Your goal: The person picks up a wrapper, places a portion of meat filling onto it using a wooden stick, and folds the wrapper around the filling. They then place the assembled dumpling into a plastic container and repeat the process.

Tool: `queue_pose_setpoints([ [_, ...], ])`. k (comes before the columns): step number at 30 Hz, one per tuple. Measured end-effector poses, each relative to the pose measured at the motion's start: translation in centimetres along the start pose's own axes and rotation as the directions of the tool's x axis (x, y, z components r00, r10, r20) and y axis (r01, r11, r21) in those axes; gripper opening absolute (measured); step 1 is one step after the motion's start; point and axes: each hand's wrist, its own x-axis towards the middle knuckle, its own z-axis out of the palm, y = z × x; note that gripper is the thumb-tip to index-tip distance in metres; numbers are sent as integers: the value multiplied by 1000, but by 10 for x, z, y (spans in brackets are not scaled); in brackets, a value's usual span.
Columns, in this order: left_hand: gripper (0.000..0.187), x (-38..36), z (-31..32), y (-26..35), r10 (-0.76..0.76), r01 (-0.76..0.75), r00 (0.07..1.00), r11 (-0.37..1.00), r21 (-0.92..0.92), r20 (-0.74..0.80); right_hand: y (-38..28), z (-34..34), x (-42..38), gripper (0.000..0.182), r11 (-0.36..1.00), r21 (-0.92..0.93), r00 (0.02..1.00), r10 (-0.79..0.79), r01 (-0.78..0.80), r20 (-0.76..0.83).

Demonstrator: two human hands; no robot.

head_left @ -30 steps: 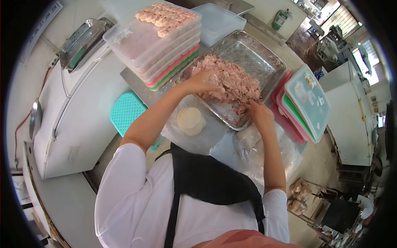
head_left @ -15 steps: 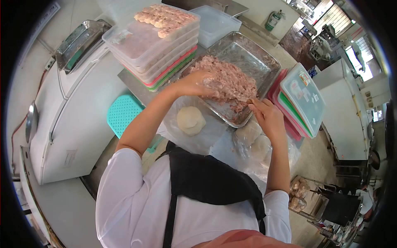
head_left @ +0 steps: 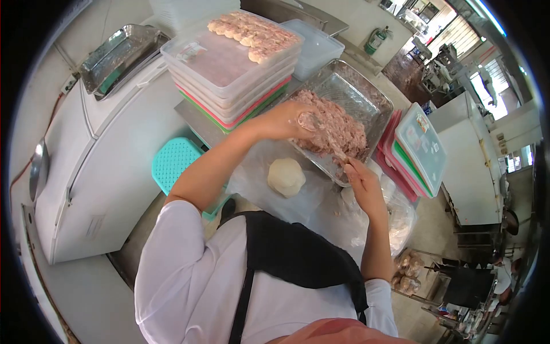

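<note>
A metal tray (head_left: 361, 80) holds a large mound of pink ground meat (head_left: 338, 123). Over the near left part of the mound is my left hand (head_left: 281, 121), its fingers curled around a small lump of ground meat (head_left: 309, 121). My right hand (head_left: 364, 180), at the tray's near right corner, is closed on a slim tool (head_left: 341, 155) coated with meat; its exact kind is hidden. On plastic sheeting in front of the tray sits a round, pale stack of what look like dough wrappers (head_left: 286, 178).
Left of the tray rise stacked plastic containers (head_left: 229, 92), the top one bearing rows of meat dumplings (head_left: 252, 34). Lidded containers (head_left: 421, 149) stand to the right. Plastic-wrapped pale bundles (head_left: 395, 212) lie at the table's near right. A turquoise stool (head_left: 175, 163) is beside the table.
My view has shifted, so the table sits a little lower and further right. The tool in my right hand now reaches up toward the left hand, with more of its meat-coated length showing.
</note>
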Motion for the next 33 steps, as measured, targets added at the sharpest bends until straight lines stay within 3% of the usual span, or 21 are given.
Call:
queue_pose_setpoints([
  [5,57,-13,-94,20,56,-57,998,991,119,6,-4,15,-12,31,877,423,957,282,-228,-69],
  [8,59,-17,-155,4,-235,236,972,966,102,-29,-10,23,-19,31,806,512,910,402,-296,-106],
  [12,61,-8,-208,-73,82,-27,991,891,453,-103,-21,43,-22,31,751,584,845,497,-307,-194],
  [14,64,-2,-225,-95,160,-74,982,822,565,-104,-26,56,-21,32,756,581,828,509,-300,-236],
  [17,66,10,-230,-92,39,44,984,890,453,-173,-32,74,-17,33,756,583,807,526,-298,-269],
  [23,74,42,-219,-136,90,-62,995,866,496,-33,-53,94,-8,33,763,578,766,546,-289,-338],
  [26,78,49,-216,-132,19,-16,1000,908,418,-3,-58,96,-10,32,748,590,757,566,-304,-328],
  [30,80,60,-210,-131,66,-49,998,847,530,-13,-51,94,-18,27,759,567,782,550,-320,-294],
  [32,78,56,-215,-135,153,-157,987,852,499,48,-45,85,-17,27,809,423,788,547,-409,-283],
  [33,75,49,-218,-123,78,-105,994,853,511,74,-39,79,-17,26,819,352,785,553,-453,-278],
])
